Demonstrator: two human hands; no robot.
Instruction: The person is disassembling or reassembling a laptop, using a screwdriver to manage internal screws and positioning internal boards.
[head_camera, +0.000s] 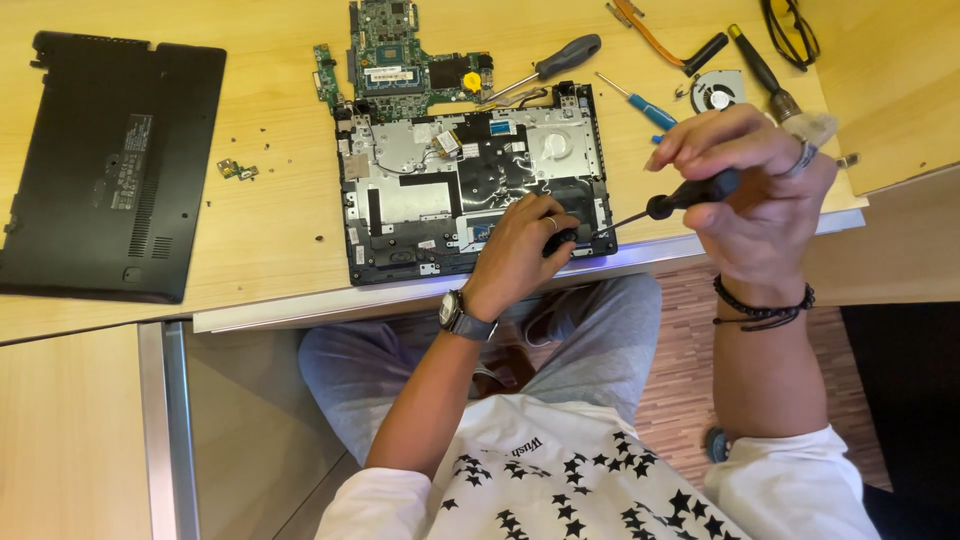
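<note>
A black-handled screwdriver (672, 203) was gripped in the closed fingers of the right hand (752, 190), its long axis slanted down and leftward so that the tip was aimed at the front right corner of the opened laptop chassis (470, 180). That corner was pressed by the left hand (520, 245), fingers curled narrowly around a small dark part, and the tip was met just beside those fingertips, the left hand being the nearer to the chassis.

White tee w/ black stars, grey trousers – wristwatch (455, 312), bead bracelet (765, 303), rings.
</note>
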